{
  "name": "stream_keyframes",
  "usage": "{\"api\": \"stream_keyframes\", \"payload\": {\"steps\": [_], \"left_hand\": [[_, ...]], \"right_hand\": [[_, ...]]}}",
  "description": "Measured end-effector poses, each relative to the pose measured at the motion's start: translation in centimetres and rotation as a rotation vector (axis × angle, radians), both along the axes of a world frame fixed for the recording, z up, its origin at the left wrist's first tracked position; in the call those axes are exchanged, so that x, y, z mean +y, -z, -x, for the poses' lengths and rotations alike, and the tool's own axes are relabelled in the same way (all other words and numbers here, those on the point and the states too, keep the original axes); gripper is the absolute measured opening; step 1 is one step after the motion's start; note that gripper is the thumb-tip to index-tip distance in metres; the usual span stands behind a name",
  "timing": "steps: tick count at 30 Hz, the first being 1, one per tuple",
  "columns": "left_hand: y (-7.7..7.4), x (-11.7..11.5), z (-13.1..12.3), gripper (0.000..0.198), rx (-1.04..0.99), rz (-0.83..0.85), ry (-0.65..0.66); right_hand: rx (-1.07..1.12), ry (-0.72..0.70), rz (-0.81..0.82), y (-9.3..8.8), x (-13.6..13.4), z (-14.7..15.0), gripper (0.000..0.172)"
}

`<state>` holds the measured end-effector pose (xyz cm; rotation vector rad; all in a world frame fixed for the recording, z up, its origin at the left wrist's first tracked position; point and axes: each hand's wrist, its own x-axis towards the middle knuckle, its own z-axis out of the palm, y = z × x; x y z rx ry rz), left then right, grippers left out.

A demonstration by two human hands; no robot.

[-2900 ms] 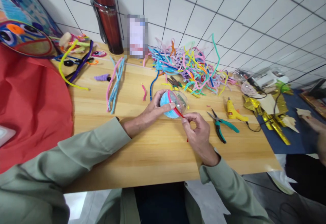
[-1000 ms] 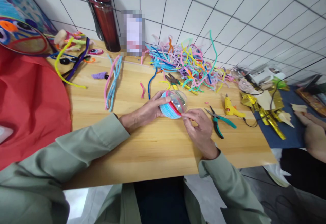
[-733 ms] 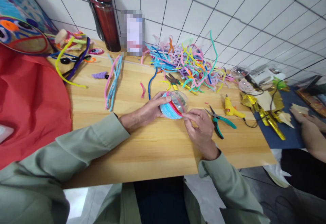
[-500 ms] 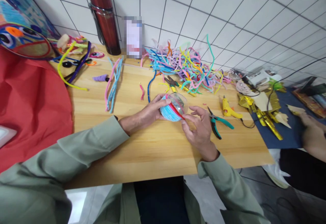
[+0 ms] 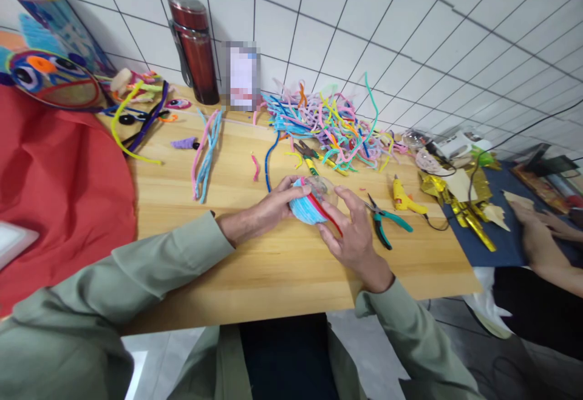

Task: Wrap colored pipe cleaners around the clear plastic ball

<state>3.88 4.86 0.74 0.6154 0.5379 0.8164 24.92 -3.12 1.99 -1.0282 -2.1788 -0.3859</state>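
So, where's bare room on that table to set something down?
The table is bare between its near edge and the left hand and right hand, and between the right sleeve and the teal pliers. It's crowded along the wall, around the fuzzy stems and thermos.

Left forearm (image 5: 175, 251) and right forearm (image 5: 405, 330) angle inward; left hand (image 5: 276, 201) gripping, thumb (image 5: 298, 192) on top; right hand (image 5: 354, 236) half-curled, thumb (image 5: 330, 240) lowest.

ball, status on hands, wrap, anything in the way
Left hand holding ball; right hand at red strip. Blue one side, clear other. Teal-handled pliers beside right hand, possible snag.
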Motion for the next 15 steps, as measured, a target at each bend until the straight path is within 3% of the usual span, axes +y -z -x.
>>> {"api": "stream_keyframes", "payload": {"steps": [7, 15], "left_hand": [[0.25, -0.07, -0.11, 0.06, 0.01, -0.011, -0.025], [0.6, -0.32, -0.07, 0.051, -0.002, -0.033, -0.004]], "right_hand": [[-0.071, -0.019, -0.001, -0.18, 0.09, 0.01, 0.071], [-0.083, -0.021, 0.045, -0.39, 0.07, -0.27, 0.065]]}}
